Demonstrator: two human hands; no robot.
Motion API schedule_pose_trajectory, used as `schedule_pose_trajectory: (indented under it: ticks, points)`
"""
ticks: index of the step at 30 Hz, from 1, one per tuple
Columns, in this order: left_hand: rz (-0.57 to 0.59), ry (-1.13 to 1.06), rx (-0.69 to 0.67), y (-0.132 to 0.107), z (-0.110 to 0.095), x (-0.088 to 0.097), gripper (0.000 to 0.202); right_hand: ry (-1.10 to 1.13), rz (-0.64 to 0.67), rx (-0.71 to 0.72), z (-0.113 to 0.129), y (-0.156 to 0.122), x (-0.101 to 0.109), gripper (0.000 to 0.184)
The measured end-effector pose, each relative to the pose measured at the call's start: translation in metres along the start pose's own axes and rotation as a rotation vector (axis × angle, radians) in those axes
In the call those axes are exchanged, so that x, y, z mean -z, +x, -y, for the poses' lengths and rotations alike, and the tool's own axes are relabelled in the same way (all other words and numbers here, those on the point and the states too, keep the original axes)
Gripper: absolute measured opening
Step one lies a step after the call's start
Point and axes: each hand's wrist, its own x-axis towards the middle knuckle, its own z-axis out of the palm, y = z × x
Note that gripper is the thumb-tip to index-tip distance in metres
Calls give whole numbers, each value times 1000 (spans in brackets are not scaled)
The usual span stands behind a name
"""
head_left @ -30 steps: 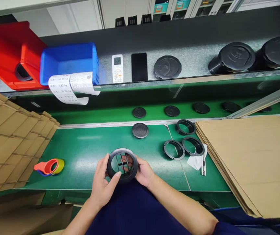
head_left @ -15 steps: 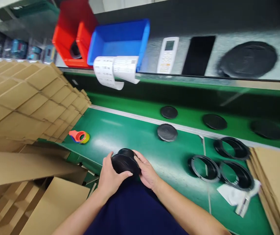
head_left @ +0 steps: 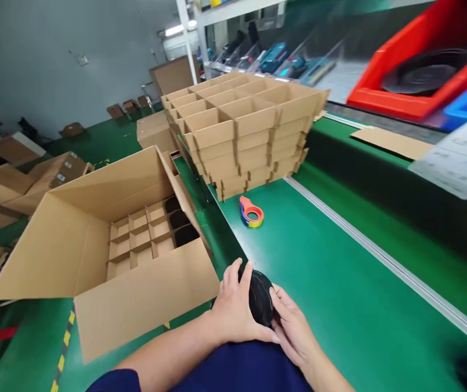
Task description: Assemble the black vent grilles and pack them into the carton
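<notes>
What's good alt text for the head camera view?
The left hand and right hand hold a round black part edge-on over a green workbench. To the left, an open cardboard box with divider cells holds black items, beside a stack of cardboard dividers; a tape dispenser lies on the bench.

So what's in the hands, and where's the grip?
A black round plastic piece, gripped around its outer edge from both sides, with the left hand on one side and the right hand on the other.
</notes>
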Motion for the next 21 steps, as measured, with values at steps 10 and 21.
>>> schedule_pose_trajectory:
  ticks: [10, 21]
  points:
    - [-655, 19, 327, 18, 208, 136, 117, -393, -76, -94, -52, 77, -90, 51]
    - [-94, 410, 596, 97, 405, 152, 107, -342, -517, -155, -76, 79, -29, 51]
